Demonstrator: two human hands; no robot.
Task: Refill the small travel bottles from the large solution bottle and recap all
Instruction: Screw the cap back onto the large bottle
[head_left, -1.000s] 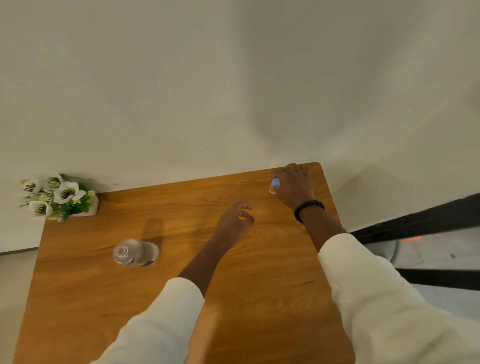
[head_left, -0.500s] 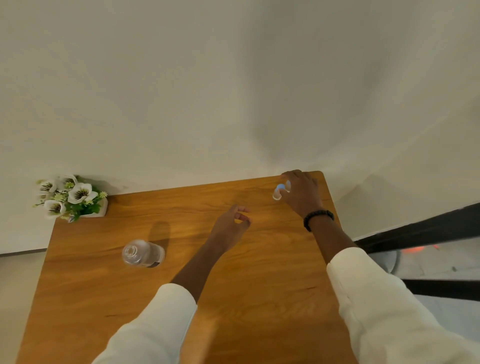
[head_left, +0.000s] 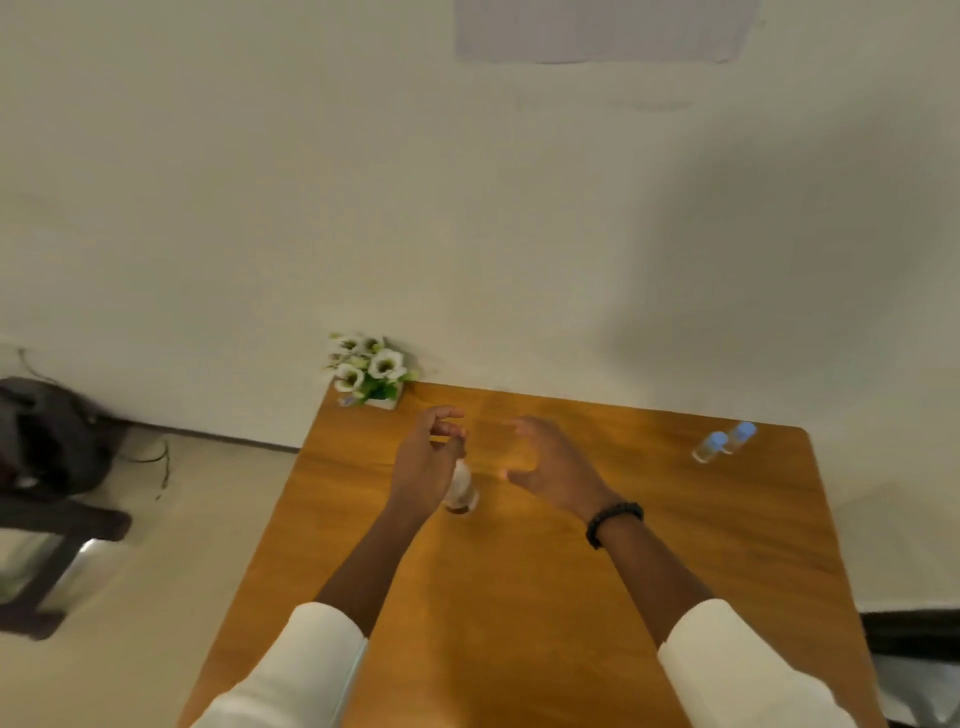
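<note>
Fingers (head_left: 441, 423) of the left hand (head_left: 423, 467) are curling loosely over the large solution bottle (head_left: 461, 491); whether they are pinching it is unclear.
Right hand (head_left: 550, 467) is hovering spread beside it; capped travel bottles (head_left: 724, 441) are standing well apart near the surface's (head_left: 519, 597) far right edge, so steadying the bottle upright before lifting looks wise, with open room between.

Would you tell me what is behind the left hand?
The large bottle stands on the table behind the left hand. Only its lower body shows; the hand covers its top, so cap and grip cannot be seen.
</note>
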